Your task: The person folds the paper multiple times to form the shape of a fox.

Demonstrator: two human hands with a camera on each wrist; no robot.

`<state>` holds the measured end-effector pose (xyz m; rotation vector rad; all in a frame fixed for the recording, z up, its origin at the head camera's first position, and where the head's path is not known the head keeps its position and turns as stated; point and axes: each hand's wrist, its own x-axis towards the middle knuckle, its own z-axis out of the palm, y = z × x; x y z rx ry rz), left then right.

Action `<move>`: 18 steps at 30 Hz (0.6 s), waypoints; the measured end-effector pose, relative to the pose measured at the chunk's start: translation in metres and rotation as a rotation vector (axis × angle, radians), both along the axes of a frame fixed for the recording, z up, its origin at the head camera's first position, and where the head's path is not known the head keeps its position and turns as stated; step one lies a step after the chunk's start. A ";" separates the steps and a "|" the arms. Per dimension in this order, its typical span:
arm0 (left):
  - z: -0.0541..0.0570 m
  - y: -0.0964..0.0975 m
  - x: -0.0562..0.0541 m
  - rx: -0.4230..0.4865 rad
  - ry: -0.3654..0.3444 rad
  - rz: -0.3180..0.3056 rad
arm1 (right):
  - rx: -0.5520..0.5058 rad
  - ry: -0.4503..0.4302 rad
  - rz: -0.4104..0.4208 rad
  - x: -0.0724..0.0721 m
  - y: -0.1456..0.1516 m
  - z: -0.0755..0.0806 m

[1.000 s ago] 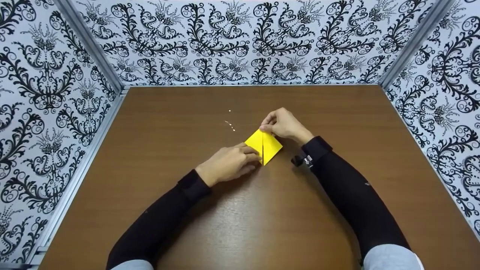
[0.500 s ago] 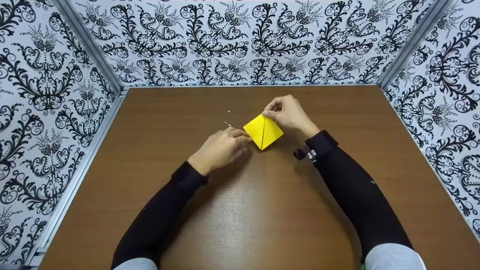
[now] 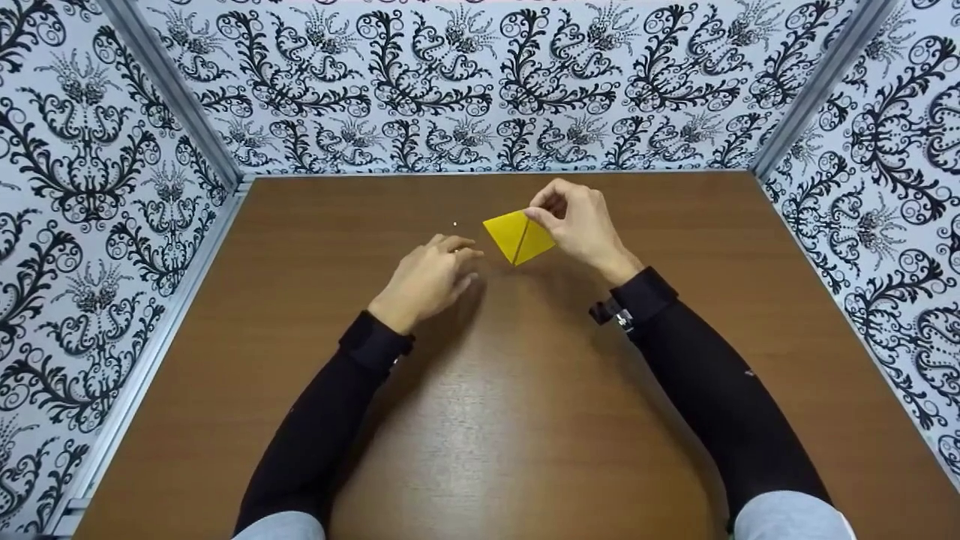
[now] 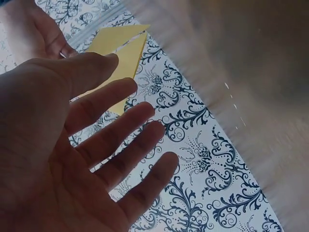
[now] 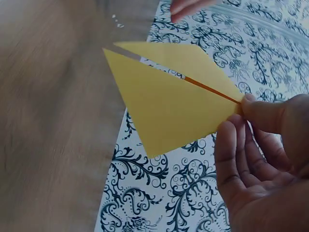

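Note:
A folded yellow paper (image 3: 508, 234), diamond-shaped with a slit between its two flaps, hangs above the table. By one corner my right hand (image 3: 581, 221) pinches it between thumb and fingertips. The right wrist view shows the paper (image 5: 169, 106) up close, its flaps parting toward the far tip. My left hand (image 3: 431, 277) is held apart from the paper, to its left. In the left wrist view the left hand's fingers (image 4: 120, 135) are spread and nearly straight, with nothing in them; the paper (image 4: 128, 60) shows behind the thumb.
A brown wooden table (image 3: 480, 420) lies under both hands. Black-and-white patterned panels (image 3: 450, 90) stand behind it and at both sides, joined by metal rails (image 3: 825, 86). Small bright spots, probably light reflections, show on the tabletop.
My left hand has let go of the paper and drawn back to the left. My right hand has lifted the paper up and away, toward the back of the table, tilting it.

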<state>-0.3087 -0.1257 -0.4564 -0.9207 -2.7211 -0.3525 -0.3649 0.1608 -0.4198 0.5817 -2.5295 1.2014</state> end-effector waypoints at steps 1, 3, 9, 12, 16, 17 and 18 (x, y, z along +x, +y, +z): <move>0.000 0.000 -0.001 -0.002 -0.010 0.012 | -0.004 0.023 0.003 0.001 -0.001 -0.002; 0.000 -0.001 -0.003 -0.009 -0.030 0.036 | -0.006 0.071 0.021 0.004 -0.002 -0.005; 0.000 -0.003 -0.010 -0.005 -0.037 0.071 | 0.067 0.226 0.089 0.011 -0.006 -0.018; 0.001 -0.004 -0.011 0.008 -0.025 0.086 | 0.112 0.286 0.115 0.015 -0.007 -0.023; 0.002 -0.007 -0.013 0.013 -0.039 0.111 | 0.186 0.345 0.145 0.025 -0.007 -0.028; 0.002 -0.007 -0.013 0.009 -0.047 0.118 | 0.208 0.359 0.149 0.027 -0.007 -0.029; 0.002 -0.008 -0.013 0.003 -0.055 0.124 | 0.229 0.371 0.153 0.030 -0.007 -0.031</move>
